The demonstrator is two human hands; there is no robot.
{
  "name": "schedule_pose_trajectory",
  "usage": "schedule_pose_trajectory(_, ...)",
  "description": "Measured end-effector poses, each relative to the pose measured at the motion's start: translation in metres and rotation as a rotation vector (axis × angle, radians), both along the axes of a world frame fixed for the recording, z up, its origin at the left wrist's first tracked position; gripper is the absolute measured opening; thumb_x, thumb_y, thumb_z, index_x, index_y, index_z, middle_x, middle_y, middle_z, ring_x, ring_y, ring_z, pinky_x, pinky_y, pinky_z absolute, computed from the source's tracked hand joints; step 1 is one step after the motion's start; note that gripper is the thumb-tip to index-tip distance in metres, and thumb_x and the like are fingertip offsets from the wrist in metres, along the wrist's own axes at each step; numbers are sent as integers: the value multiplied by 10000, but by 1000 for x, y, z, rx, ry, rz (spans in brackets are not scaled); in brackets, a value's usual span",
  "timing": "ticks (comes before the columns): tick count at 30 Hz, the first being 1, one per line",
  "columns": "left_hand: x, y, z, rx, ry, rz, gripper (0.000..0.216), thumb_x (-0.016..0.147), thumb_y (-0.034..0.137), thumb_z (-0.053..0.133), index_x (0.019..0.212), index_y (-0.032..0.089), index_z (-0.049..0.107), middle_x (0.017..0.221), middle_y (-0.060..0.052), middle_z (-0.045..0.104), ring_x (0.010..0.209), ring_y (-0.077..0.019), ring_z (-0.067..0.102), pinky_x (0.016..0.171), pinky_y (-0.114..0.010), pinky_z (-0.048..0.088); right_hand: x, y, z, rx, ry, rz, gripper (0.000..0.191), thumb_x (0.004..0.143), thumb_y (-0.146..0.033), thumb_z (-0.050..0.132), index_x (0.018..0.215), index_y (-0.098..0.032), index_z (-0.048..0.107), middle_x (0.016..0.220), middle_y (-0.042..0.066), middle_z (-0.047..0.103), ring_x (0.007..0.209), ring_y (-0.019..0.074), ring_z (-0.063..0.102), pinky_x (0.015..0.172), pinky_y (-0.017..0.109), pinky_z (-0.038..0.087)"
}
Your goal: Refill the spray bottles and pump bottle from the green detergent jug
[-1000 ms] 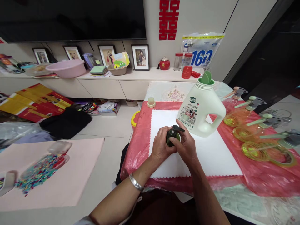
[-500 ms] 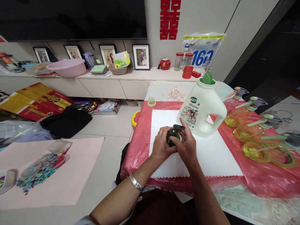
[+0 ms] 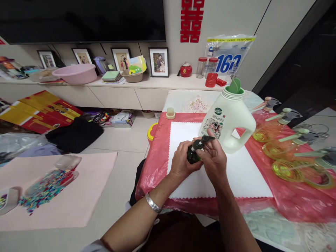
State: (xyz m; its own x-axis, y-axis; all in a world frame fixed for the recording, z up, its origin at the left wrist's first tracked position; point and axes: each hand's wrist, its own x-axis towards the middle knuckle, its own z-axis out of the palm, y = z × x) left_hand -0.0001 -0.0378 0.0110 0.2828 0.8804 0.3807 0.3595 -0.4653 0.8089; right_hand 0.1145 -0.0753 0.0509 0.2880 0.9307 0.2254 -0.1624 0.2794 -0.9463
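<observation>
My left hand (image 3: 182,163) is wrapped round a small dark green pump bottle (image 3: 192,157) above the white mat (image 3: 236,173). My right hand (image 3: 214,158) grips the bottle's dark pump head (image 3: 202,142), whose spout points right, and the head stands lifted a little off the bottle's neck. Just behind my hands sits a big white detergent jug (image 3: 227,120) with a green funnel (image 3: 234,86) in its mouth.
A red plastic sheet (image 3: 154,157) covers the table under the mat. Several yellow-green glass dishes (image 3: 286,168) and pump heads (image 3: 287,115) lie to the right. A small cap (image 3: 170,113) sits at the far left of the sheet. Coloured beads (image 3: 43,189) lie on a pink sheet at left.
My right hand has turned and raised the pump head, so it now stands higher on the bottle. The spout has swung further right. My left hand stays on the bottle.
</observation>
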Motion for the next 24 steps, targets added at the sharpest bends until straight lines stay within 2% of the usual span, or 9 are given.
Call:
schedule_pose_trajectory(9, -2, 1, -6, -29, -2, -28, 707, 617, 318, 850, 1229, 226, 509, 1247, -109, 578, 1194, -308, 560, 1020, -479, 485, 14, -5, 23, 212, 85, -134, 634, 806, -178, 734, 1402, -259, 533, 1147, 62, 683, 1067, 226, 676, 1042, 494, 509)
schedule_pose_trajectory(14, -3, 1, -5, -43, 6, -25, 714, 614, 311, 850, 1235, 216, 511, 1249, -110, 577, 1203, -307, 558, 1037, -477, 479, 24, -17, 44, 278, 19, -300, 534, 812, -163, 703, 1327, -252, 593, 1157, 76, 669, 992, 225, 692, 1016, 528, 515)
schedule_pose_trajectory(17, -3, 1, -6, -37, 14, -18, 715, 611, 297, 846, 1238, 222, 511, 1255, -109, 573, 1207, -306, 560, 1048, -484, 475, 35, -26, 55, 311, -42, -419, 497, 806, -156, 704, 1287, -248, 623, 1152, 80, 671, 1016, 222, 685, 995, 520, 533)
schedule_pose_trajectory(21, -3, 1, -8, -21, 22, -21, 708, 617, 289, 840, 1240, 231, 507, 1258, -102, 568, 1209, -305, 560, 1060, -502, 467, 61, -32, 48, 235, -216, -444, 456, 788, -200, 749, 1233, -226, 649, 1183, 86, 682, 1091, 243, 668, 1012, 508, 522)
schedule_pose_trajectory(24, -3, 1, -7, -18, 25, -18, 695, 633, 297, 831, 1242, 219, 505, 1259, -108, 567, 1209, -306, 563, 1056, -504, 471, 83, -33, 30, 89, -531, -431, 402, 795, -289, 754, 1182, -230, 663, 1136, 80, 703, 975, 228, 689, 923, 457, 556)
